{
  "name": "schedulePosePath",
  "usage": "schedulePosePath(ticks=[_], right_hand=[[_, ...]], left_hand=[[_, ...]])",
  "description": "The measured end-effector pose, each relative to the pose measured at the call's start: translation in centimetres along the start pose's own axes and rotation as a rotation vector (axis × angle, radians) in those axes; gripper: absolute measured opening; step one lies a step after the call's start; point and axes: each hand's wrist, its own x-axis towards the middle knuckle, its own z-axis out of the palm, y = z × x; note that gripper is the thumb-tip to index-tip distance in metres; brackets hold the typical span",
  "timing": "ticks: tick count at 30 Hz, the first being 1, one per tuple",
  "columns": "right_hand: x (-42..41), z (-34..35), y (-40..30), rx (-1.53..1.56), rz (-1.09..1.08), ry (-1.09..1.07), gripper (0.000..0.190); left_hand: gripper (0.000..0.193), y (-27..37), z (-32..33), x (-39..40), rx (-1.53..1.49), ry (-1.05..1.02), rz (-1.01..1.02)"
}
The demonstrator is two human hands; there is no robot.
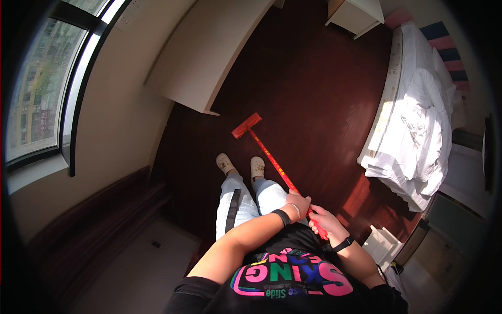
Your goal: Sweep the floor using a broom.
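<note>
Both of my hands grip a red long-handled floor broom (274, 165) that slants away from my body. My left hand (299, 203) wraps the handle a little below its middle, in front of my lap. Closer to my body, my right hand (326, 223) is closed around the red grip at the handle's near end. Far from my hands, the wide flat broom head (247, 125) is at the dark reddish wood floor (306, 86), beyond my light clogs (257, 167). Short teeth or bristles line its edge; whether it touches the floor is hard to tell.
A pale cabinet or desk (204, 51) juts out ahead on the left, its corner near the broom head. On the right stands a bed (419, 117) with rumpled white bedding. A white nightstand-like piece (355, 17) is at the far end. A small white stand (382, 245) is at my right.
</note>
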Motion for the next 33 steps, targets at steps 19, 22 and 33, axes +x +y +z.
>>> schedulePosePath(ticks=[19,22,33], right_hand=[[2.8,11.8,-2.5,0.188,-0.189,0.079,0.038],[4.5,16.3,-1.2,0.206,-0.169,0.145,0.039],[15.6,28.6,-3.7,0.865,-0.393,0.039,0.048]], left_hand=[[0.018,-10.9,-5.1,-2.1,0.347,0.044,0.177],[0.017,-14.2,-4.3,-4.1,0.384,0.068,0.126],[0.016,-27.7,-11.8,-2.8,0.675,-0.031,0.189]])
